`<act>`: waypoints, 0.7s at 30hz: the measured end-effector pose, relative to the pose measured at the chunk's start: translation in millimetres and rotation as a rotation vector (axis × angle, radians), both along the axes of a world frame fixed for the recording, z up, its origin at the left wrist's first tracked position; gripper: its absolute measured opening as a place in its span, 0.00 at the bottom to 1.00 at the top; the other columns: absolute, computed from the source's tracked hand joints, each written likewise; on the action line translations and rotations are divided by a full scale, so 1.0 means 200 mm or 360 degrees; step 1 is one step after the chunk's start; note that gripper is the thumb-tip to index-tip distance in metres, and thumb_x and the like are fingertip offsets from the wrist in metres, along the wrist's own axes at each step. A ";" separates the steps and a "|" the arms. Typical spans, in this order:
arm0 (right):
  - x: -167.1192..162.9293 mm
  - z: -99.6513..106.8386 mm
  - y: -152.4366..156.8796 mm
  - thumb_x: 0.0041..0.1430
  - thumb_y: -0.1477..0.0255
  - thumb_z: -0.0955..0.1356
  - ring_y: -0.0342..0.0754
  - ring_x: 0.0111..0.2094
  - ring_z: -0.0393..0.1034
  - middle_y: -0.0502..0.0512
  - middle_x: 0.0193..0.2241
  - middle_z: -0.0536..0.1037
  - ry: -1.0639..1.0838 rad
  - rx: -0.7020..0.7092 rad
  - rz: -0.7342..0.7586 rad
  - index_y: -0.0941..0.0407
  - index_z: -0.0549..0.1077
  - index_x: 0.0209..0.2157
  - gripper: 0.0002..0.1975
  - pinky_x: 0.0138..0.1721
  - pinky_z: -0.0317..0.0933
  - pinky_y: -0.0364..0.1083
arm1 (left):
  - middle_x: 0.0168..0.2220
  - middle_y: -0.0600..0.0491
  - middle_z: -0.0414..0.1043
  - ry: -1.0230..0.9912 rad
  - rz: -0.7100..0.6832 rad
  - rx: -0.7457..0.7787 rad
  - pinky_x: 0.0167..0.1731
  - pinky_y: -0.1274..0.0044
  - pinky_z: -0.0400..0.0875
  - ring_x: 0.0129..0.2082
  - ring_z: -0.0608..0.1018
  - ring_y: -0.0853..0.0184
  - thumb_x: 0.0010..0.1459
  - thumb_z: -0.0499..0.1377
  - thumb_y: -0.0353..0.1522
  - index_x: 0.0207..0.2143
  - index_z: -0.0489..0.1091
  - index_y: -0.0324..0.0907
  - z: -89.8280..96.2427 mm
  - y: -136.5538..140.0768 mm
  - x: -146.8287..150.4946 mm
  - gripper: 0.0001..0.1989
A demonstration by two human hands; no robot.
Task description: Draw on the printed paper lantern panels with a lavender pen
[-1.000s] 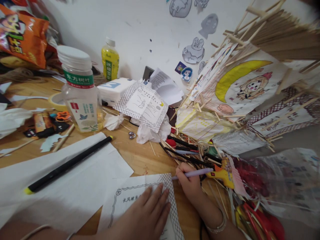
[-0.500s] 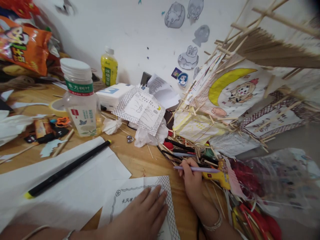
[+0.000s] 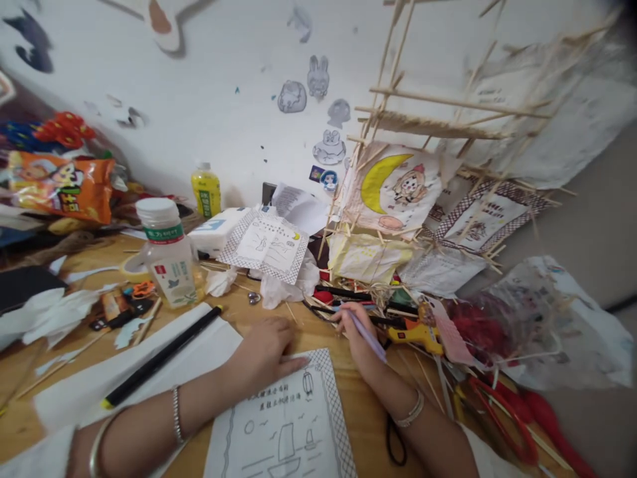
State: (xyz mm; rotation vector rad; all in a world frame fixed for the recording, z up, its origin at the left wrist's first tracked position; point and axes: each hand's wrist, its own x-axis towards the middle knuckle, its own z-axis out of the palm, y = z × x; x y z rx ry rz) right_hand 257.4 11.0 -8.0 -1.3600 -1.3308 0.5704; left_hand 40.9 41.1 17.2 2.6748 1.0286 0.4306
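Observation:
My left hand [image 3: 266, 352] rests over the top edge of a drawn sheet [image 3: 279, 431], its thumb stretched out on the paper and its fingers partly curled on the table. The sheet bears a sailing boat, a lantern, written characters and a cross-hatched border. My right hand [image 3: 359, 338] holds a purple pen [image 3: 367, 335], which slants back across the hand. Its fingertips are beside a pile of pens and sticks [image 3: 348, 292]; whether they touch one is unclear. Left of the sheet, a black marker [image 3: 162, 355] with yellow ends lies on blank white paper [image 3: 74, 398].
A drink bottle [image 3: 172, 259] and a yellow bottle [image 3: 206, 192] stand behind. Another drawn sheet [image 3: 266, 245] leans on a tissue pack [image 3: 213, 232]. At right are a stick frame with painted panels [image 3: 393, 189], a yellow glue gun [image 3: 415, 335] and red-handled scissors [image 3: 507, 411].
My left hand has slid up the sheet to its top edge, uncovering the boat drawing. My right hand has moved toward the pen pile, and the purple pen has swung round in it. The view has tilted up.

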 end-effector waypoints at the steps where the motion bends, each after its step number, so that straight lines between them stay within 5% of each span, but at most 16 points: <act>1: 0.00 0.00 0.00 0.63 0.63 0.61 0.46 0.29 0.71 0.51 0.31 0.78 -0.0035 -0.0011 0.0058 0.53 0.70 0.39 0.11 0.34 0.65 0.45 | 0.30 0.51 0.70 -0.0002 -0.0020 -0.0029 0.36 0.68 0.70 0.34 0.74 0.61 0.56 0.63 0.41 0.25 0.69 0.39 0.00 0.01 0.00 0.15; 9: -0.04 0.04 -0.05 0.58 0.71 0.67 0.48 0.36 0.72 0.52 0.37 0.76 -0.0148 0.0046 0.0581 0.53 0.68 0.43 0.10 0.39 0.65 0.46 | 0.39 0.51 0.72 -0.0273 0.0309 -0.0182 0.34 0.71 0.74 0.33 0.76 0.67 0.64 0.56 0.38 0.43 0.69 0.38 -0.07 0.10 -0.03 0.12; 16: -0.07 0.01 -0.03 0.44 0.79 0.71 0.46 0.31 0.69 0.52 0.39 0.74 0.0059 -0.0047 0.0679 0.51 0.66 0.42 0.21 0.33 0.65 0.45 | 0.44 0.49 0.71 -0.0757 0.0570 -0.0228 0.37 0.68 0.74 0.38 0.76 0.64 0.64 0.57 0.38 0.47 0.68 0.39 -0.07 0.16 -0.10 0.14; 21: -0.08 0.02 -0.01 0.45 0.76 0.70 0.44 0.27 0.70 0.50 0.36 0.77 0.0352 0.0033 0.0590 0.52 0.66 0.37 0.17 0.30 0.65 0.44 | 0.47 0.48 0.70 -0.1020 0.0577 -0.0436 0.40 0.66 0.74 0.41 0.75 0.62 0.63 0.57 0.38 0.48 0.67 0.39 -0.06 0.20 -0.13 0.15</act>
